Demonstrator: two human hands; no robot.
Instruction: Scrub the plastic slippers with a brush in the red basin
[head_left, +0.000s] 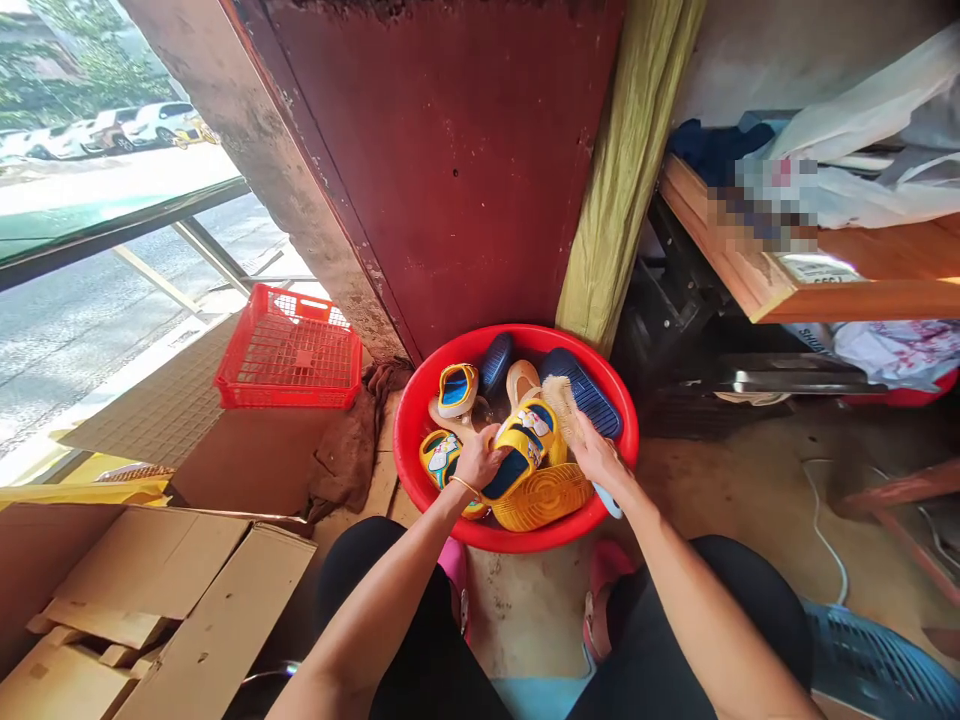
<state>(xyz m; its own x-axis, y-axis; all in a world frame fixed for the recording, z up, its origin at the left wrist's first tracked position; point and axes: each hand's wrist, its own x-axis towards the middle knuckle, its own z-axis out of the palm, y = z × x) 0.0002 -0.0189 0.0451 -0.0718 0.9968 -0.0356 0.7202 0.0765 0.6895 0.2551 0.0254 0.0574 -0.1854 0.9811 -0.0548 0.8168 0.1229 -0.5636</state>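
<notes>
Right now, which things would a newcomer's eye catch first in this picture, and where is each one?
Probably the bright red basin near the centre, in front of the dark red panel and crowded with footwear. Over it, the left hand holds a yellow sandal and the right hand a brush. A red openwork crate also stands out, left of the basin.
</notes>
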